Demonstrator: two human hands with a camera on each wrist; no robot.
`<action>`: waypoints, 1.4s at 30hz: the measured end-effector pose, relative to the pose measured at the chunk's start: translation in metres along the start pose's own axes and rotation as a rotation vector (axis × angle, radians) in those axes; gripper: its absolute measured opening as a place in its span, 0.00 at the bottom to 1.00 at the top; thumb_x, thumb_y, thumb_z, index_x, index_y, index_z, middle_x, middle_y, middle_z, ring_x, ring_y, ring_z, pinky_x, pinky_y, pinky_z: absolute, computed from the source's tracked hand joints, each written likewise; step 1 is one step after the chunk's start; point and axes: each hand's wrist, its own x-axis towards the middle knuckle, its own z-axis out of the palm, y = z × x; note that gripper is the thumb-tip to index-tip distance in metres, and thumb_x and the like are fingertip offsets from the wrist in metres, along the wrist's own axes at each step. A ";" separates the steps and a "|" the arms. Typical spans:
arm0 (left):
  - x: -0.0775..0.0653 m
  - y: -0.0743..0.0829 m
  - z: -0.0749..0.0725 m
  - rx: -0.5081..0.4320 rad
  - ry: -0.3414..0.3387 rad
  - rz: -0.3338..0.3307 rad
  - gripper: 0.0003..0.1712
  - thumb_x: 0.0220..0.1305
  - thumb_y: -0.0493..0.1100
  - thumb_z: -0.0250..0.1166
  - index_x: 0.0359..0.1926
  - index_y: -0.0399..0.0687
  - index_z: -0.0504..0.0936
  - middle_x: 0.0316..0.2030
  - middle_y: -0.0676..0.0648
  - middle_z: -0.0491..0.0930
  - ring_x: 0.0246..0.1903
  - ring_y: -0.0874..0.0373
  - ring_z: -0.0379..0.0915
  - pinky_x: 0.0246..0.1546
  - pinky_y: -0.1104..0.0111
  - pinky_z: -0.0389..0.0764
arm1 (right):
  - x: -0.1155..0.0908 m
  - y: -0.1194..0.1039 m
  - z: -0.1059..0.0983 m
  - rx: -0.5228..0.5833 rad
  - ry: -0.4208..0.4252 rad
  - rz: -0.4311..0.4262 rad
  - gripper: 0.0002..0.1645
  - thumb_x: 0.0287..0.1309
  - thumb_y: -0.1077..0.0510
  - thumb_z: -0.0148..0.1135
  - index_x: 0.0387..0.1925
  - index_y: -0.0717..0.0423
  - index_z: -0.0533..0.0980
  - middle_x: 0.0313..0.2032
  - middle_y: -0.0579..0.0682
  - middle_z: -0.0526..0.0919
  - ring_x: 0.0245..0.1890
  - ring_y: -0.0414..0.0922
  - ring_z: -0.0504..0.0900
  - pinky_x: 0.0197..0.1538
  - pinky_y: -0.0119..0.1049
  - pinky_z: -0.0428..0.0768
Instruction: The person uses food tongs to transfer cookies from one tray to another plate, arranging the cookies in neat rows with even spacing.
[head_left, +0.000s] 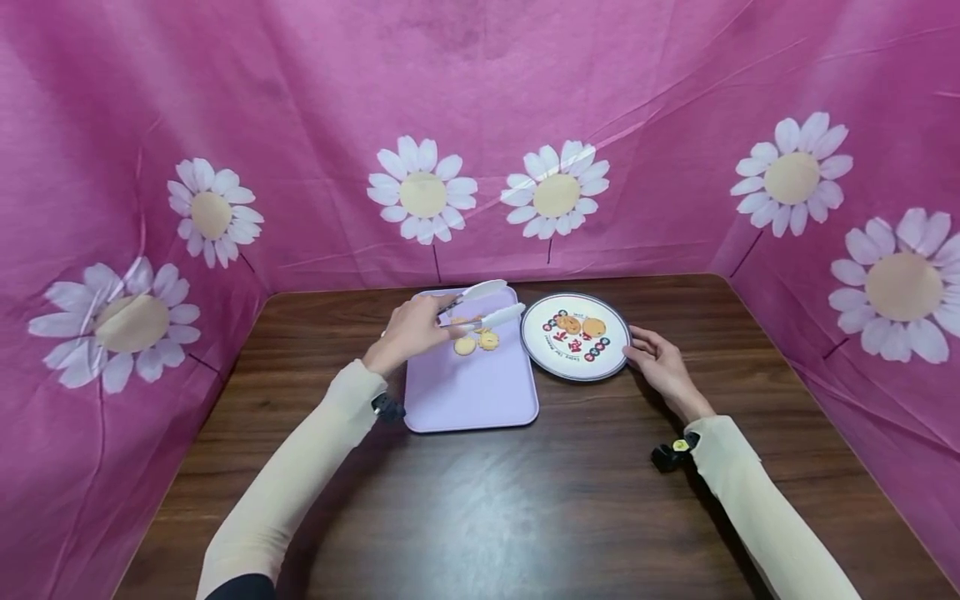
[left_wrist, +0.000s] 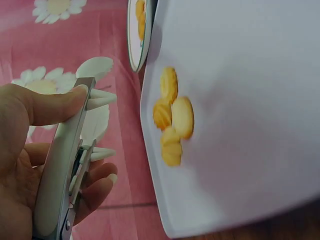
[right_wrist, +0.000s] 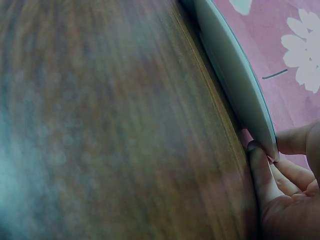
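Note:
My left hand (head_left: 415,333) grips a pair of metal tongs with white tips (head_left: 504,316) above a pale purple tray (head_left: 472,400). In the left wrist view the arms of the tongs (left_wrist: 60,165) stand apart, with nothing between the tips. Several golden cookies (left_wrist: 183,117) lie together near one edge of the tray, partly hidden by the tongs in the head view. Beside the tray is a round white plate (head_left: 540,333) with printed red and dark characters, and two cookies (head_left: 593,327) lie on it. My right hand (head_left: 663,371) pinches the plate's right rim between thumb and fingers.
Tray and plate stand side by side toward the back of a dark wooden table (head_left: 480,517). A pink cloth (head_left: 487,92) with white daisies hangs around the back and sides. A small dark camera (head_left: 670,457) sits at my right wrist.

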 end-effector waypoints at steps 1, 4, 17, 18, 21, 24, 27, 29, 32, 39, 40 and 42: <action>-0.003 -0.003 -0.002 0.001 0.002 -0.008 0.37 0.64 0.57 0.73 0.71 0.52 0.77 0.45 0.41 0.88 0.40 0.48 0.79 0.38 0.51 0.79 | 0.000 0.000 0.000 -0.001 0.000 0.000 0.36 0.76 0.57 0.57 0.78 0.61 0.60 0.69 0.71 0.72 0.46 0.18 0.76 0.50 0.15 0.78; -0.014 -0.013 -0.005 0.012 0.003 -0.027 0.37 0.63 0.58 0.73 0.70 0.51 0.78 0.37 0.42 0.86 0.34 0.50 0.76 0.31 0.56 0.76 | 0.001 0.000 0.000 0.001 -0.002 0.003 0.36 0.76 0.57 0.57 0.79 0.61 0.60 0.69 0.70 0.72 0.46 0.18 0.77 0.50 0.15 0.78; -0.057 -0.036 -0.005 -0.027 -0.024 -0.105 0.37 0.64 0.56 0.73 0.68 0.43 0.79 0.18 0.54 0.59 0.21 0.59 0.56 0.22 0.64 0.59 | 0.002 0.002 -0.001 0.011 -0.015 0.013 0.37 0.77 0.56 0.57 0.80 0.60 0.58 0.71 0.70 0.71 0.46 0.18 0.76 0.50 0.15 0.78; -0.060 -0.037 -0.005 -0.030 -0.023 -0.107 0.37 0.63 0.56 0.73 0.68 0.43 0.79 0.18 0.54 0.60 0.20 0.59 0.56 0.22 0.65 0.59 | 0.002 0.002 -0.001 0.011 -0.015 0.015 0.37 0.77 0.56 0.57 0.80 0.60 0.58 0.71 0.70 0.71 0.46 0.18 0.76 0.50 0.15 0.78; -0.068 -0.038 -0.004 -0.026 -0.034 -0.110 0.38 0.63 0.56 0.74 0.69 0.42 0.79 0.18 0.54 0.61 0.20 0.59 0.57 0.21 0.65 0.59 | 0.002 0.002 -0.001 0.003 -0.016 0.021 0.37 0.77 0.56 0.56 0.80 0.60 0.58 0.71 0.70 0.71 0.46 0.18 0.76 0.50 0.15 0.78; -0.074 -0.040 -0.003 -0.015 -0.046 -0.110 0.37 0.63 0.55 0.74 0.68 0.43 0.80 0.19 0.53 0.64 0.21 0.59 0.59 0.21 0.64 0.60 | 0.002 0.002 0.000 -0.003 -0.014 0.028 0.37 0.77 0.56 0.56 0.80 0.59 0.58 0.71 0.69 0.71 0.45 0.18 0.75 0.50 0.15 0.78; -0.078 -0.041 -0.002 -0.019 -0.060 -0.112 0.35 0.63 0.54 0.74 0.67 0.42 0.80 0.21 0.53 0.65 0.21 0.59 0.59 0.22 0.65 0.60 | 0.002 0.002 0.000 -0.009 -0.011 0.034 0.37 0.77 0.55 0.56 0.80 0.59 0.58 0.71 0.69 0.71 0.45 0.18 0.74 0.50 0.15 0.77; -0.080 -0.041 -0.002 -0.025 -0.069 -0.118 0.35 0.63 0.54 0.74 0.67 0.42 0.80 0.21 0.53 0.64 0.21 0.59 0.58 0.21 0.65 0.59 | 0.002 0.002 0.000 -0.014 -0.010 0.035 0.37 0.77 0.55 0.56 0.80 0.59 0.58 0.71 0.68 0.71 0.45 0.19 0.74 0.50 0.14 0.77; -0.082 -0.041 -0.001 -0.031 -0.081 -0.131 0.36 0.63 0.54 0.74 0.67 0.41 0.80 0.20 0.53 0.61 0.21 0.60 0.56 0.21 0.65 0.58 | 0.002 0.002 0.000 -0.015 -0.011 0.033 0.37 0.77 0.55 0.56 0.80 0.59 0.58 0.71 0.69 0.71 0.46 0.19 0.74 0.50 0.14 0.77; -0.084 -0.041 0.004 -0.029 -0.079 -0.136 0.36 0.63 0.54 0.74 0.67 0.39 0.79 0.19 0.53 0.60 0.20 0.60 0.55 0.20 0.65 0.58 | 0.001 0.002 0.000 -0.016 -0.014 0.019 0.37 0.77 0.55 0.56 0.80 0.60 0.58 0.71 0.69 0.71 0.46 0.19 0.75 0.50 0.14 0.77; -0.084 -0.041 0.004 -0.033 -0.079 -0.138 0.36 0.63 0.54 0.74 0.67 0.39 0.79 0.19 0.53 0.59 0.19 0.59 0.55 0.20 0.65 0.58 | 0.001 0.002 0.000 -0.013 -0.014 0.019 0.37 0.77 0.55 0.56 0.80 0.60 0.58 0.71 0.70 0.71 0.46 0.19 0.75 0.50 0.14 0.77; -0.083 -0.042 0.005 -0.034 -0.078 -0.133 0.37 0.63 0.54 0.74 0.67 0.39 0.79 0.19 0.53 0.59 0.19 0.59 0.55 0.20 0.65 0.58 | 0.000 0.001 0.000 -0.019 -0.011 0.018 0.37 0.77 0.55 0.56 0.80 0.60 0.58 0.71 0.70 0.71 0.47 0.19 0.75 0.50 0.14 0.77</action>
